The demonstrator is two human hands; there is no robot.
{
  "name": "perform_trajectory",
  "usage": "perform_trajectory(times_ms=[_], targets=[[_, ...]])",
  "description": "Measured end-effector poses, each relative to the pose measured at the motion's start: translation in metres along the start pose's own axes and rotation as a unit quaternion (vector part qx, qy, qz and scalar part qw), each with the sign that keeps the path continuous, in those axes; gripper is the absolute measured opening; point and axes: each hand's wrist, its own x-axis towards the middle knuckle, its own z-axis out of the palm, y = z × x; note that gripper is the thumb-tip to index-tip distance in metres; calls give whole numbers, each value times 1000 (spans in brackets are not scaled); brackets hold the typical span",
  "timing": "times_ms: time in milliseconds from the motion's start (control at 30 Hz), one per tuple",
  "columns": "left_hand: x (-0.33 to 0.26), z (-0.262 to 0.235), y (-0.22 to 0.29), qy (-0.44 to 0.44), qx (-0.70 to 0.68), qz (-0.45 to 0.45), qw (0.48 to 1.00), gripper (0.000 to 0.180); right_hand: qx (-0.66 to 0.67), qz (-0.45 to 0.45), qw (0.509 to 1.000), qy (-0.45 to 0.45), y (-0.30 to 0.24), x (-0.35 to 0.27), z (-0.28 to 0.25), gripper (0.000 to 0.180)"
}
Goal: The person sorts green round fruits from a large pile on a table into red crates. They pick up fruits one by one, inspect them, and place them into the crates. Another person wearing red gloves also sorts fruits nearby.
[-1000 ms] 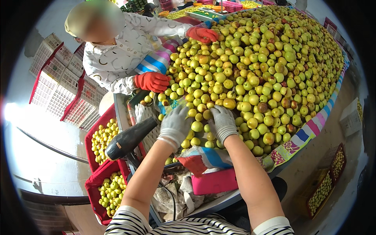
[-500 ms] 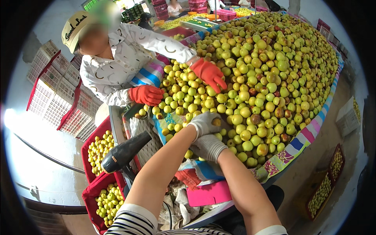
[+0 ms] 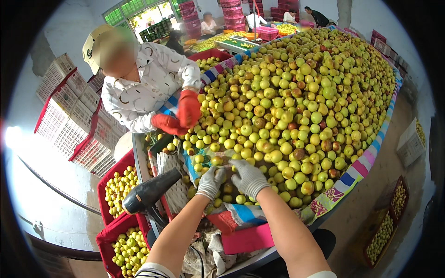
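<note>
My left hand (image 3: pixel 210 182), in a grey-white knit glove, is closed at the near edge of a big heap of yellow-green jujubes (image 3: pixel 296 125). What its curled fingers hold, if anything, is hidden. Beside it my right hand (image 3: pixel 250 180), gloved alike, is open above the fruit, its fingers stretched toward the left hand. The two hands are slightly apart. Several loose jujubes lie on the patterned cloth just beyond them. Some of the fruit has brown-red blotches.
Across on the left, a co-worker's red-gloved hands (image 3: pixel 178 115) are together over the fruit. A black hair dryer (image 3: pixel 150 191) stands left of my arms. Red-lined crates (image 3: pixel 104 241) of jujubes sit lower left. A pink box (image 3: pixel 248 239) lies between my forearms. Crates (image 3: pixel 65 118) are stacked behind.
My hands were crossed over each other in the fruit; now they are side by side, the left drawn back toward me. The co-worker's outstretched hand has pulled back to their other one.
</note>
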Motion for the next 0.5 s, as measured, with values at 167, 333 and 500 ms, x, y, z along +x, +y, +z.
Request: perform_trajectory(times_ms=[167,333,500], targets=[[10,20,-30,47,-265,-53,962,34,-23,-24,996,-86,1,-2,10,67],[22,43,-1,-30,-192,22,981,38,20,35,999,3,-5,1,4,63],[49,10,85,10,60,145,987,24,81,83,981,154,-2,3,-7,51]])
